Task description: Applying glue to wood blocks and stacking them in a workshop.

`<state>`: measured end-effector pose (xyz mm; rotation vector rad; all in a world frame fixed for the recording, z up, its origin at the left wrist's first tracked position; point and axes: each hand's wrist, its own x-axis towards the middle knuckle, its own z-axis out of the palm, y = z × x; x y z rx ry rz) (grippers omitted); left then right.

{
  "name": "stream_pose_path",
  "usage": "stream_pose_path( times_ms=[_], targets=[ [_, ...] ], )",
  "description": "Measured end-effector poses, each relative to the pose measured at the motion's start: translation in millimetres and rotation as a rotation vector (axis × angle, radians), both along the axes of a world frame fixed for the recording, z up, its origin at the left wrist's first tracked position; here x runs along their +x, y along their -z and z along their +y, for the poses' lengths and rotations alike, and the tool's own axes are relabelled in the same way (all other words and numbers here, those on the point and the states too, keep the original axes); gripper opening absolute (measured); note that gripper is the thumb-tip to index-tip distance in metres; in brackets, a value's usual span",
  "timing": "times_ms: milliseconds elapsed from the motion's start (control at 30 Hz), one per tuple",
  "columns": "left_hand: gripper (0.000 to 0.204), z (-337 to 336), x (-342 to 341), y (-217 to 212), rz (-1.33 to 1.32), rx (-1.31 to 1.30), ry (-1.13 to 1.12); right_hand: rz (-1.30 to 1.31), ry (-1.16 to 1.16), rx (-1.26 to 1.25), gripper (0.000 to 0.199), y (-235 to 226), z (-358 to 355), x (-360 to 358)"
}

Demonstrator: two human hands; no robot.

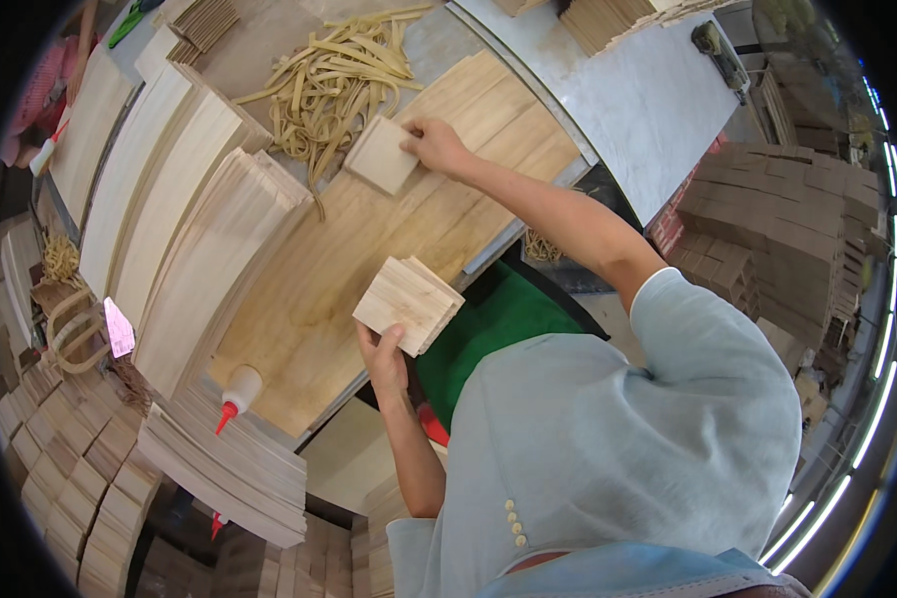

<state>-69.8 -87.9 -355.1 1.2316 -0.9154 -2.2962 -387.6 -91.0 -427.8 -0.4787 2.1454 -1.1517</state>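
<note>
Head view: the left hand [384,364] grasps unevenly stacked square wooden panels [409,304] at the wooden worktop's [304,289] near edge, the right hand [436,148] pinching a second square stack [381,156] farther across, a handling step whose next move likely calls for evened edges.

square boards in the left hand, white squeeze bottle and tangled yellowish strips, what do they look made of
Square boards in the left hand: wood, apparently unvarnished; pale, matte faces show grain.

White squeeze bottle: probably plastic, judging by its smooth, milky body.

Tangled yellowish strips: flat, matte and bendy, looping freely; perhaps rubber or elastic, but the look leaves that open.
</note>
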Motion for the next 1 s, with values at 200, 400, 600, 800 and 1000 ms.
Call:
stream_pose_path(
  times_ms=[200,400,600,800,1000],
  targets=[
    [0.069,-6.9,12.0,-1.1,0.034,-0.026,0.026,-0.226,0.073,0.053,0.023,-11.1,-11.1,2.2],
    [0.069,-13.6,13.1,1.0,0.068,-0.007,0.087,0.075,0.019,0.026,0.030,-4.5,-2.7,14.0],
    [0.068,-18.8,18.4,2.8,0.072,0.005,0.113,0.708,-0.143,0.188,0.071,-8.5,-5.9,35.8],
    [0.064,-30.5,28.4,-2.8,0.052,0.008,0.124,0.733,-0.292,0.463,0.101,-24.9,-19.7,71.4],
    [0.060,-43.4,40.7,1.6,0.062,-0.008,0.140,0.705,-0.253,0.466,0.089,-29.2,-22.7,73.6]
  ],
)
